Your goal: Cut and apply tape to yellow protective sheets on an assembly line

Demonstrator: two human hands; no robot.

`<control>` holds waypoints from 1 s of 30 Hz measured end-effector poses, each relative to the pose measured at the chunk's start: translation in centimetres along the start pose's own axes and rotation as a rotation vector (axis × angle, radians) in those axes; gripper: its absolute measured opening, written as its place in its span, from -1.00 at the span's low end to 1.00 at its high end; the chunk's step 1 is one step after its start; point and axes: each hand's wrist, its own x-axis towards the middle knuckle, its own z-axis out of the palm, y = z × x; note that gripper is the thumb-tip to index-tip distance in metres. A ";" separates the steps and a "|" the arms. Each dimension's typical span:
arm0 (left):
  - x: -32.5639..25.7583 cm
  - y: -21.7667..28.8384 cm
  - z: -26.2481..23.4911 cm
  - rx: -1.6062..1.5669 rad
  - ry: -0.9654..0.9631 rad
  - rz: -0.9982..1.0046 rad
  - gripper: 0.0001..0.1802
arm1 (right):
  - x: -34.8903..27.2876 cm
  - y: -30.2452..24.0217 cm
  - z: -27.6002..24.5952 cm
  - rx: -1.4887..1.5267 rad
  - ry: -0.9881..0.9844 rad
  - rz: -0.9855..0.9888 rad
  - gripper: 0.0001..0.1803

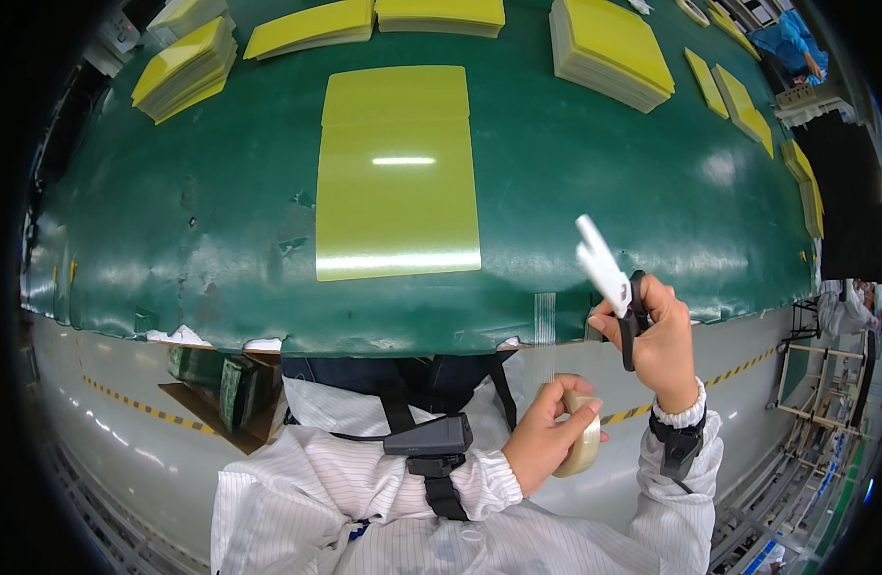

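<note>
My left hand (546, 438) is closed around a roll of clear tape (582, 450), just off the near edge of the table. From the roll a striped, see-through tape strip (545, 331) runs up to the green tabletop. To the right, my right hand (660, 347) grips scissors (609, 273) by their black handles. Their whitish blades point up and left over the table, slightly blurred. Beyond my hands, left of the strip, a yellow sheet (397, 206) lies flat, meeting or overlapping a second yellow piece (396, 96) at its far end.
Stacks of yellow sheets stand along the far side of the green table (220, 259), including a tall stack (614, 53) and a leaning stack (184, 69). More lie at the right. An open cardboard box (240, 398) sits below the table edge. Another person (794, 48) is at far right.
</note>
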 end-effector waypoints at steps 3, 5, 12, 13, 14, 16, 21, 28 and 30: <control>0.1 0.1 -0.1 0.001 0.008 -0.006 -0.70 | -0.2 -0.1 -0.1 -0.161 -0.006 -0.077 -0.76; 0.0 0.0 0.0 0.014 0.022 0.001 -0.69 | -0.3 -0.4 -0.1 -0.181 0.003 -0.139 -0.76; -0.3 -0.2 -0.3 -0.005 0.052 0.026 -0.67 | -0.9 -0.7 0.7 -0.263 0.083 -0.223 -0.73; -0.2 0.0 -0.2 0.002 0.046 0.024 -0.67 | -0.9 -0.9 0.7 -0.306 0.104 -0.192 -0.72; -0.2 0.1 -0.3 0.002 0.054 0.012 -0.67 | -1.0 -1.0 0.8 -0.309 0.113 -0.187 -0.72; 0.0 0.1 -0.2 0.014 0.040 0.005 -0.67 | -0.9 -1.0 0.6 -0.443 0.136 -0.238 -0.65; -0.1 0.1 -0.2 0.013 0.066 0.007 -0.74 | 1.5 0.8 -0.1 -0.352 0.178 -0.191 -0.56; 0.9 0.2 -0.5 0.039 0.091 0.006 -0.84 | -0.1 1.5 -3.0 -0.215 0.120 -0.055 -0.61; 1.1 0.1 -0.6 0.043 0.109 -0.012 -0.82 | -1.4 1.4 -5.6 -0.150 -0.095 -0.034 -0.49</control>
